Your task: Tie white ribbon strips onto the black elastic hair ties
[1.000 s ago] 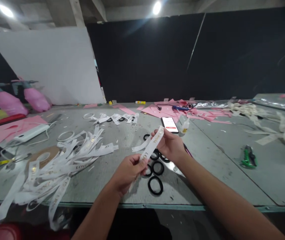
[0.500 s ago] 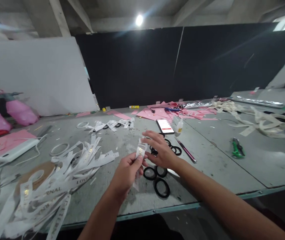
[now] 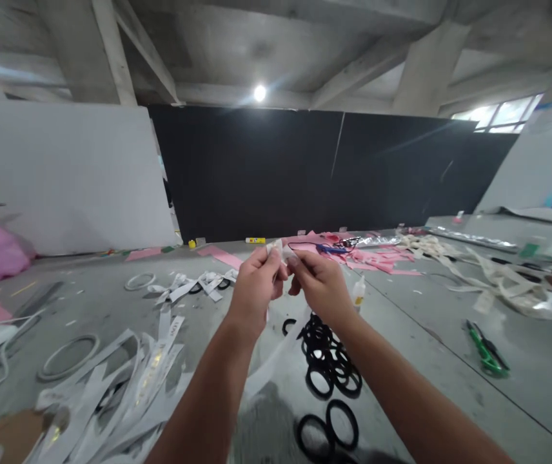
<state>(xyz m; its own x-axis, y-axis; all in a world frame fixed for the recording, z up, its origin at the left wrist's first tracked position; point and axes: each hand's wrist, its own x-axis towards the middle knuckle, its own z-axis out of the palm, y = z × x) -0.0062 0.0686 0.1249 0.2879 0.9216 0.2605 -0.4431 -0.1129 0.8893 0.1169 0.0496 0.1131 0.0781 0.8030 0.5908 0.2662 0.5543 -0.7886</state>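
My left hand (image 3: pixel 253 290) and right hand (image 3: pixel 323 283) each pinch white ribbon (image 3: pixel 276 361); judged light, soft, limp, best gripped near its end. Black rings (image 3: pixel 318 336) lie below my hands.

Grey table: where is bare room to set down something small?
Good room lies between the small bottle and the green-handled tool, past the right forearm, with tiny scraps. It is crowded near the right hand, by black rings, and at near left, by white ribbons.

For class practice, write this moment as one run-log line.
left hand: pinching white ribbon | right hand: pinching white ribbon | black rings: clustered on table | green tool: farther right
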